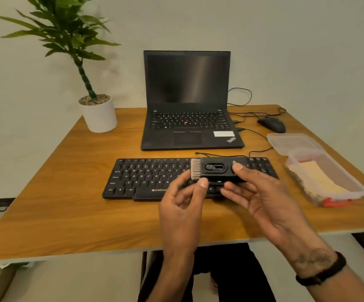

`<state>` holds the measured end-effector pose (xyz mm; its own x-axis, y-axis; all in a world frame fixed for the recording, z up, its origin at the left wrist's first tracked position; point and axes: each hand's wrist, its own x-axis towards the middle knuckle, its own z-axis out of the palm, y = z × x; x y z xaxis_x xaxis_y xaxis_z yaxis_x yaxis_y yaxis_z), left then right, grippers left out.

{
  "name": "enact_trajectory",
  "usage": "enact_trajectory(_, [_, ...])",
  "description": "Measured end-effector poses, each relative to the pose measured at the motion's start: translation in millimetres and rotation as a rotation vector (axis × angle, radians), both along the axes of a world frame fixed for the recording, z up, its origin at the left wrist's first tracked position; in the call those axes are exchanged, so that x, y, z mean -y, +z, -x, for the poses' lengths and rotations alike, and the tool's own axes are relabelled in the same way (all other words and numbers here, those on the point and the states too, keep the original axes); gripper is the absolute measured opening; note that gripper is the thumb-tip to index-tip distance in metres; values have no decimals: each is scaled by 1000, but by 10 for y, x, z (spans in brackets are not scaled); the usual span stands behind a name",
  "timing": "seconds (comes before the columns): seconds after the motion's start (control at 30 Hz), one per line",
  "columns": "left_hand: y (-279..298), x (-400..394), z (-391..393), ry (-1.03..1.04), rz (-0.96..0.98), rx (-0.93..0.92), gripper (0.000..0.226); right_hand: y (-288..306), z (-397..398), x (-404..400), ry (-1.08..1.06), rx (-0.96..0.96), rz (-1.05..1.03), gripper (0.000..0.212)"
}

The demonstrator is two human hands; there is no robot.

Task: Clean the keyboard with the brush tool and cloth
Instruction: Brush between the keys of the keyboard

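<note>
Both hands hold the black brush tool (217,170) above the right half of the keyboard (146,178): the left hand (182,203) pinches its bristle end, the right hand (257,192) grips the other end. The keyboard lies across the middle of the table (67,203), with bare wood between it and the near edge. The cloth (317,180) lies in an open clear box (327,177) by the right edge, near the keyboard.

- Table (67,192): wood-grain top, smooth with a soft sheen.
- Keyboard (146,177): matt black plastic.
- Brush tool (217,170): black plastic body, pale bristles at one end.
- Laptop (187,127): matt black casing, glossy dark screen.
- Container (329,177): clear, slightly cloudy plastic; the yellowish thing inside is possibly cloth.
- Plant pot (100,118): smooth white, topped with rough pebbles.
</note>
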<state>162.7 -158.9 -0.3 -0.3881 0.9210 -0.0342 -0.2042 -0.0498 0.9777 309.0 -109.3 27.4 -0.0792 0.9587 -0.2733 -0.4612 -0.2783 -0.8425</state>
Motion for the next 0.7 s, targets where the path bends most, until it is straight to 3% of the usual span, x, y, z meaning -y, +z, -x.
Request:
enact_trajectory(0.13, [-40,-39,-131,-5,41,61,55,-130,-158,123,23,-4,10,44])
enact_trajectory(0.37, [-91,-82,-322,-89,82,66,49,-298,-324,290,110,334,-67,60])
enact_trajectory(0.47, [-139,-63,-328,-115,100,20,42,-357,-313,304,136,383,-74,60])
enact_trajectory(0.7, [-197,61,-5,-31,39,-72,33,-346,32,311,155,466,-139,38])
